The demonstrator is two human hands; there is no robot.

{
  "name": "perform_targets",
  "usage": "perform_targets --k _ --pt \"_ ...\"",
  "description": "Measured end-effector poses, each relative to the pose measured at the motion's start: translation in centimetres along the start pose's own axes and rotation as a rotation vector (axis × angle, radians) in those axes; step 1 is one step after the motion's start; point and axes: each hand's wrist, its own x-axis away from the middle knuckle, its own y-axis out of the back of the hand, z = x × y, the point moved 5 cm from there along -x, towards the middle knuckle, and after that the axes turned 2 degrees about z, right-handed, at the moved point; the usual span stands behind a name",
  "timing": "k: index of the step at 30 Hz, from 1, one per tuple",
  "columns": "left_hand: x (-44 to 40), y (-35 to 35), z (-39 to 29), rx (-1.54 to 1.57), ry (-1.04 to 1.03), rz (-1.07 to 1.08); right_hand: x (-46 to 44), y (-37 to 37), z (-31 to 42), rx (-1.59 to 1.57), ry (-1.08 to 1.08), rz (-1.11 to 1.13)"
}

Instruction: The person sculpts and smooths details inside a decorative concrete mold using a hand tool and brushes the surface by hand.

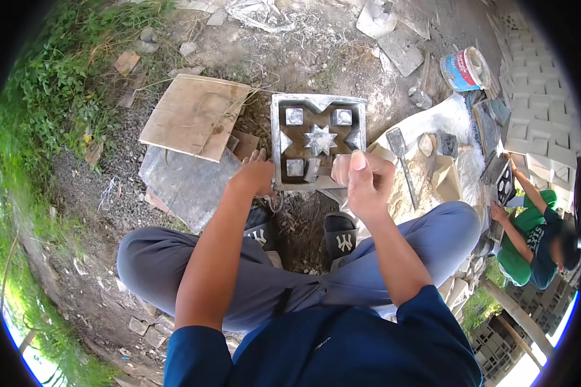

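Note:
A square metal mould [275, 129] lies on the ground in front of my feet. Inside it are square blocks, a raised star [320, 140] and pointed pieces along the walls, with brownish material on the floor between them. My left hand [257, 175] is at the mould's lower left side, fingers stretched forward and slightly apart, close against the outer wall. Over the lower right corner, my right hand [368, 184] is closed with the thumb uppermost; whatever it may hold is hidden, as is that corner. A ring-like handle [276, 204] shows below my left hand.
Boards [193, 116] and a grey slab [181, 184] lie at left. A long flat metal bar [403, 168] rests on a sandy pile [397, 177] at right, near a paint bucket [461, 69]. Another person [539, 242] handles a patterned block at far right, by stacked blocks [536, 97].

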Motion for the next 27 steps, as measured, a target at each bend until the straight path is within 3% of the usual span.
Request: perform_targets --k 3,6,21,23,27 --pt "0.0 -0.3 0.1 0.003 -0.012 -0.02 -0.3 0.3 4.1 -0.084 0.106 -0.044" --pt "0.1 -0.4 0.3 0.023 -0.015 -0.026 -0.6 -0.7 7.0 -0.043 0.239 0.06" --pt "0.0 -2.0 2.3 0.077 -0.098 -0.155 1.2 -4.2 2.7 0.143 0.173 0.186" --pt "0.1 -1.8 2.0 0.082 -0.084 -0.129 1.6 -3.9 -1.1 0.268 -0.04 0.279" --pt "0.3 -1.1 1.4 0.122 -0.041 -0.131 2.0 -5.5 2.6 0.224 0.121 0.349"
